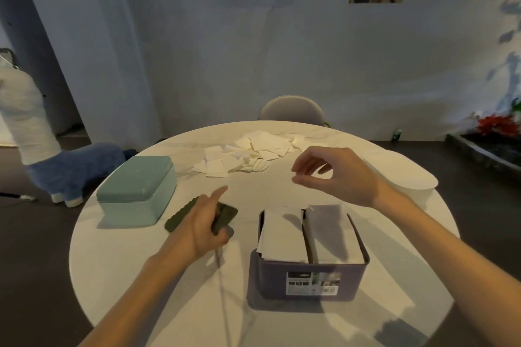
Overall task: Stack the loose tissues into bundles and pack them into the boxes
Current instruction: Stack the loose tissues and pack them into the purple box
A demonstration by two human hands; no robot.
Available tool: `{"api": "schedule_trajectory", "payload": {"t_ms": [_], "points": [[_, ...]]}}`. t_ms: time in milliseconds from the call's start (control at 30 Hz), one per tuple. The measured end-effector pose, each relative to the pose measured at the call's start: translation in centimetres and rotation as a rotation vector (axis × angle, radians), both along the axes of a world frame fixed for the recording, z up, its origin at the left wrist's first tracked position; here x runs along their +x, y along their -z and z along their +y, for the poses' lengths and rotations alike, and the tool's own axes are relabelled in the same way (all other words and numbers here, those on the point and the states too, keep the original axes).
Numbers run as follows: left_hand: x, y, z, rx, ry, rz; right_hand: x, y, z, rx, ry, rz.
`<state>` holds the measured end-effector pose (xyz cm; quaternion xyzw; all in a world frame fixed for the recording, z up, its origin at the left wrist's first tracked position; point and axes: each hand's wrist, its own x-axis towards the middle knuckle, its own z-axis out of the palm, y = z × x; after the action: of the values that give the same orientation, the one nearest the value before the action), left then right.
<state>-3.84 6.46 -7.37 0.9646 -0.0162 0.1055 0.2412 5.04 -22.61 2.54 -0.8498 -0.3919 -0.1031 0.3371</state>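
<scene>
Loose white tissues [253,153] lie scattered in a pile at the far middle of the round white table [141,276]. A purple box [282,279] stands near the front, with two upright tissue bundles [284,236] side by side inside it. A teal box [135,191] with its lid on sits at the left. My left hand [200,231] lies over a dark flat lid [180,217] between the boxes; its index finger points forward and the other fingers curl at the lid's near edge. My right hand [329,177] hovers above the table behind the purple box, fingers relaxed and holding nothing.
A long white rounded container [411,180] sits at the table's right edge. A grey chair [291,108] stands behind the table against the wall. A blue plush animal [76,169] is on the floor at the left, and a planter with red flowers [496,127] at the right.
</scene>
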Motion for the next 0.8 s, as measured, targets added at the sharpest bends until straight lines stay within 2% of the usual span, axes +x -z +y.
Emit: {"api": "schedule_trajectory", "payload": {"t_ms": [100, 200, 300, 400, 533, 600, 667, 800], "points": [[0.3, -3.8, 0.0, -0.245, -0.073, -0.303, 0.1, -0.4, -0.3, 0.013, 0.018, -0.046], [0.4, -7.9, -0.6, -0.462, -0.165, -0.492, -0.1, -0.5, 0.2, 0.025, 0.029, -0.058], [1.3, -10.6, -1.7, -0.825, -0.165, -0.539, -0.6, -0.4, 1.3, 0.031, -0.014, -0.057], [2.5, -11.9, -2.9, -1.023, -0.19, -0.542, -0.4, -0.5, 2.9, -0.017, -0.051, -0.108], [2.9, -12.4, -5.1, -1.262, -0.115, -0.419, 0.3, -2.1, 2.5, -0.056, 0.021, -0.245], [2.5, -11.7, -5.9, -1.29, -0.107, -0.326, 0.3, -3.3, 1.0, -0.047, -0.061, -0.112], [1.8, -10.3, -6.5, -1.217, -0.1, -0.24, 0.2, -3.3, -0.7, -0.115, -0.107, -0.02], [-0.4, -6.9, -7.2, -0.711, -0.015, -0.116, -0.7, 0.2, -4.4, -0.166, -0.148, 0.083]]}}
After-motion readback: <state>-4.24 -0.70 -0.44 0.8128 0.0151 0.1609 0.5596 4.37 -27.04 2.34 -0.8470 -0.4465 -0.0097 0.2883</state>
